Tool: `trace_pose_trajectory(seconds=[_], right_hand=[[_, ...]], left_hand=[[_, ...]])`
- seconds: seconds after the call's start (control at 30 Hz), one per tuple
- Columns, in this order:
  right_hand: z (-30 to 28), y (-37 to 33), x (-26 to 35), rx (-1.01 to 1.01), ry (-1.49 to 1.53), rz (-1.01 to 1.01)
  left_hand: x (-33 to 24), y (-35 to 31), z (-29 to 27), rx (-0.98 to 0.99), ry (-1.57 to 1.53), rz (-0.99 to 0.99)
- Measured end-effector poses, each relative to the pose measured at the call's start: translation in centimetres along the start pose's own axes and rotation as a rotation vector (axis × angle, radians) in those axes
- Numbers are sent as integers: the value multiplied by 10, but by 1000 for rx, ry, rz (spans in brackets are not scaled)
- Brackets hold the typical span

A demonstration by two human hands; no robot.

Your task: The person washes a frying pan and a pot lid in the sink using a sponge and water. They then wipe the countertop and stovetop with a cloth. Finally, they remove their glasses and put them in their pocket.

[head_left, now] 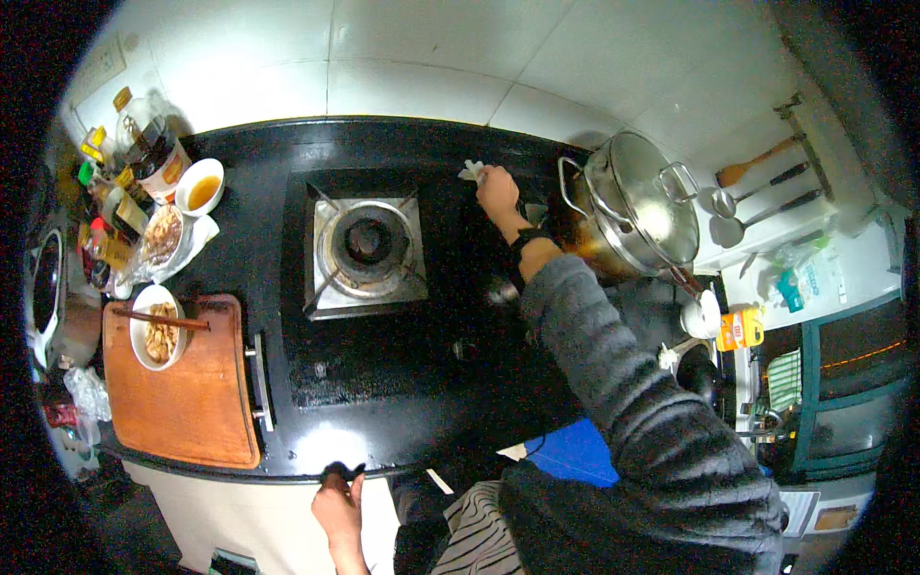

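My right hand (497, 195) reaches over the black stovetop to its back edge, fingers closed on a crumpled white tissue (471, 171) that touches the dark surface. To the left of that hand is a gas burner (366, 241) with a metal pot stand and no pot on it. A large lidded steel pot (640, 204) stands just right of my right wrist. My left hand (337, 510) is low at the counter's front edge, fingers curled and thumb raised. A small dark shape shows at its fingertips; whether it is an object or a shadow, I cannot tell.
A wooden cutting board (182, 402) carries a bowl of meat (159, 328) with chopsticks across it. Behind are a bowl of brown liquid (200, 188) and several bottles (149, 144). Utensils (757, 177) hang on the right wall, above a yellow package (740, 329).
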State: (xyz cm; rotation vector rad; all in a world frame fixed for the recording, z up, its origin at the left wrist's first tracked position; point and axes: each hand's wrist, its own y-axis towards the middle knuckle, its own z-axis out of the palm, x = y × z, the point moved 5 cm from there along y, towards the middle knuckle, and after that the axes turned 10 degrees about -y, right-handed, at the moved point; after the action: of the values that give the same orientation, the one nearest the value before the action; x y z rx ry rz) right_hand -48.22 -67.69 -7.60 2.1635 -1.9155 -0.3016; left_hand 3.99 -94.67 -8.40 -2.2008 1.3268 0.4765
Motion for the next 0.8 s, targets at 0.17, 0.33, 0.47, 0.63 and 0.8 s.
trace_pose_trajectory(seconds=[0.17,0.33,0.47,0.63,0.8], right_hand=[[27,46,54,-34,192,-330],[60,79,7,111,-120,-292],[110,100,-109,242,-458,136],[123,113,-136,161,-548,314],[75,94,-1,337,-147,-44]], left_hand=[[2,12,7,-109,-78,-53],[3,23,13,-102,-55,-163],[-1,18,5,-1,-115,-148],[0,6,-4,5,-203,-81],[13,9,7,-1,-116,-174]])
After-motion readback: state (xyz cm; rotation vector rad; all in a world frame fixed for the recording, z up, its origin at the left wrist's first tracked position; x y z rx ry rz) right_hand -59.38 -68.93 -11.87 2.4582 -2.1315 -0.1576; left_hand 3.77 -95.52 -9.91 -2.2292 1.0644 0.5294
